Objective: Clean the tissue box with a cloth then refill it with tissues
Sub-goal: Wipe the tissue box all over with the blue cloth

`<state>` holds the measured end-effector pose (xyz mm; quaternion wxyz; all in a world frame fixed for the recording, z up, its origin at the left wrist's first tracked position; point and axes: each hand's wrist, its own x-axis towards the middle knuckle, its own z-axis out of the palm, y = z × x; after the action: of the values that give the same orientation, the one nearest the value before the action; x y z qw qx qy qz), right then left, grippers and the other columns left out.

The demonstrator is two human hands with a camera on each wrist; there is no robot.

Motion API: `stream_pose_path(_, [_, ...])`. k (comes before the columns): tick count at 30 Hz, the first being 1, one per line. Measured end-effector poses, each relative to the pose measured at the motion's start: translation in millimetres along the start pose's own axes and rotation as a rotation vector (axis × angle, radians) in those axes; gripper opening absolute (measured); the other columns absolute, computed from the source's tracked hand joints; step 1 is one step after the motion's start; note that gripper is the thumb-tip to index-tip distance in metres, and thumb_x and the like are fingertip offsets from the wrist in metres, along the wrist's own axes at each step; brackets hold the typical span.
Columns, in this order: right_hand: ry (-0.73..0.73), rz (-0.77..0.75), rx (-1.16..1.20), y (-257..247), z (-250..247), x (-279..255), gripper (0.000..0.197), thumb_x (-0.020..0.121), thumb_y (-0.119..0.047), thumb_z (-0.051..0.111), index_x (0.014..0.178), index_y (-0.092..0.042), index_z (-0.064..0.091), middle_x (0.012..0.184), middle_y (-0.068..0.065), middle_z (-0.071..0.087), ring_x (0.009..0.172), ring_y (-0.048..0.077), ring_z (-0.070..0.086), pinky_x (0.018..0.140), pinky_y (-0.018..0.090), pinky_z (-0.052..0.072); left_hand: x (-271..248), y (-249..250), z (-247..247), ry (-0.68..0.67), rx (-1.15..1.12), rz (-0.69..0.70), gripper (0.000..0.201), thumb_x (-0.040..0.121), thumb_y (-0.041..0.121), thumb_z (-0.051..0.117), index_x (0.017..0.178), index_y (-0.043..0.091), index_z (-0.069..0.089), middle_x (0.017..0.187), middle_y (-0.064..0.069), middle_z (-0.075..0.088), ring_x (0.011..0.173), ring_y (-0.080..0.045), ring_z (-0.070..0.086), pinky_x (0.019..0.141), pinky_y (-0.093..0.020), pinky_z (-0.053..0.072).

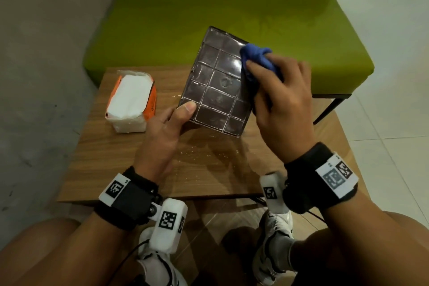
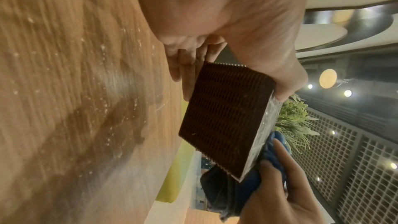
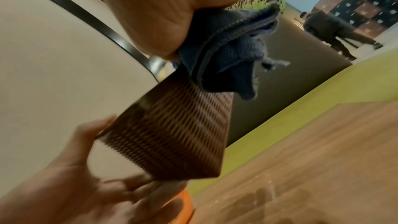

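I sit at a small wooden table whose top is speckled with white crumbs and carries a faint wet sheen near me. Behind it stands a bench with a green cushion and a dark backrest, against a grey concrete wall on my left; pale floor tiles spread to the right. My knees and white sneakers show beneath the table edge. From my wrist views I can see a leafy plant, a grid-patterned screen and round ceiling lamps, and a distant person standing by a dark checkered wall.

A pack of tissues, white in an orange wrapper, lies on the table's left part, just beside my left hand.

That hand grips the near corner of the dark brown tissue box, thumb on its gridded face, fingers curled underneath, keeping it tilted above the table. My right hand clutches a bunched blue cloth and presses it against the box's far right edge, hiding that edge.
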<state>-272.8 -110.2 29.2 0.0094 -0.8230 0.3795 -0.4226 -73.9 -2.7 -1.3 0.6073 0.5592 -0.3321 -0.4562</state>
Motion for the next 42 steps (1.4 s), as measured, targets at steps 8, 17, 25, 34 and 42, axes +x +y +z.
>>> stream_pose_path(8, [-0.034, -0.050, 0.014, -20.4, -5.4, 14.7, 0.029, 0.100, -0.011, 0.056, 0.121, -0.004, 0.074, 0.127, 0.019, 0.067, 0.108, 0.037, 0.055, 0.088, 0.031, 0.041, 8.9, 17.0, 10.8, 0.029, -0.033, 0.013, 0.028, 0.106, 0.037, 0.062, 0.108, 0.020, 0.085, 0.118, -0.012, 0.081, 0.116, -0.029, 0.076, 0.109, -0.049, 0.055])
stream_pose_path(17, [-0.101, -0.119, -0.009, -29.0, -15.9, 31.2, 0.032, 0.099, -0.009, 0.055, 0.124, -0.006, 0.074, 0.129, 0.017, 0.066, 0.111, 0.036, 0.055, 0.086, 0.041, 0.050, 14.2, 35.9, 21.7, 0.062, -0.082, 0.016, 0.027, 0.105, 0.036, 0.064, 0.102, 0.019, 0.086, 0.115, -0.014, 0.082, 0.114, -0.030, 0.077, 0.110, -0.052, 0.056])
stream_pose_path(25, [-0.164, -0.114, 0.016, -59.0, -21.8, -9.7, 0.030, 0.098, -0.004, 0.060, 0.123, -0.008, 0.075, 0.129, 0.015, 0.066, 0.106, 0.032, 0.053, 0.086, 0.037, 0.044, -10.5, 24.2, 18.5, 0.104, -0.085, -0.028, 0.023, 0.105, 0.035, 0.062, 0.105, 0.021, 0.081, 0.107, -0.005, 0.083, 0.100, -0.016, 0.078, 0.087, -0.032, 0.062])
stream_pose_path(34, [-0.171, -0.126, 0.041, -62.8, -17.8, -6.3, 0.032, 0.102, -0.010, 0.052, 0.125, -0.006, 0.074, 0.135, 0.015, 0.065, 0.107, 0.032, 0.052, 0.086, 0.035, 0.044, -22.0, 18.2, 8.5, 0.105, -0.073, -0.009, 0.032, 0.100, 0.046, 0.068, 0.116, 0.021, 0.079, 0.120, -0.014, 0.080, 0.112, -0.028, 0.076, 0.101, -0.050, 0.059])
stream_pose_path(42, [-0.021, 0.197, 0.035, -52.5, -16.7, -8.5, 0.033, 0.096, -0.004, 0.058, 0.125, -0.005, 0.073, 0.127, 0.016, 0.064, 0.108, 0.032, 0.054, 0.085, 0.025, 0.036, -36.1, 11.7, 8.4, 0.115, -0.109, -0.058, 0.030, 0.096, 0.048, 0.062, 0.110, 0.032, 0.083, 0.121, -0.007, 0.080, 0.118, -0.027, 0.074, 0.109, -0.059, 0.054])
